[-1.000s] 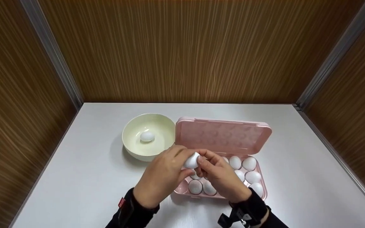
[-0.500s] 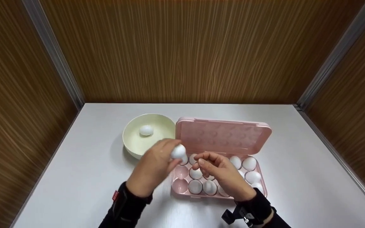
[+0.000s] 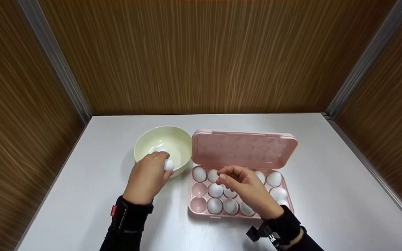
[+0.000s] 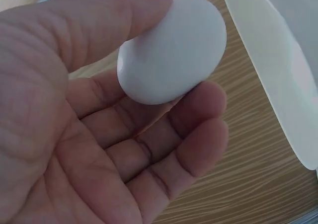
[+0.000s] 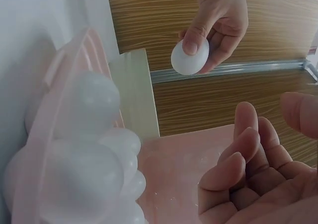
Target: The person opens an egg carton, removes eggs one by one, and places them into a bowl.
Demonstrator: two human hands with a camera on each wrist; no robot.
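From the head view I see my left hand (image 3: 147,176) at the near rim of the cream bowl (image 3: 178,139) with a white egg (image 3: 168,164), but only the left wrist view shows the grasp: thumb on top, fingers (image 4: 198,134) cupped beneath the egg (image 4: 171,47). My right hand (image 3: 246,188) hovers over the open pink egg tray (image 3: 198,205), just right of the bowl on the desk (image 3: 82,195). The right wrist view shows its fingers (image 5: 238,159) loosely curled and holding nothing.

egg (image 4: 171,47): smooth matt | carton (image 3: 244,150): pink plastic | walls (image 3: 201,55): wood-grain
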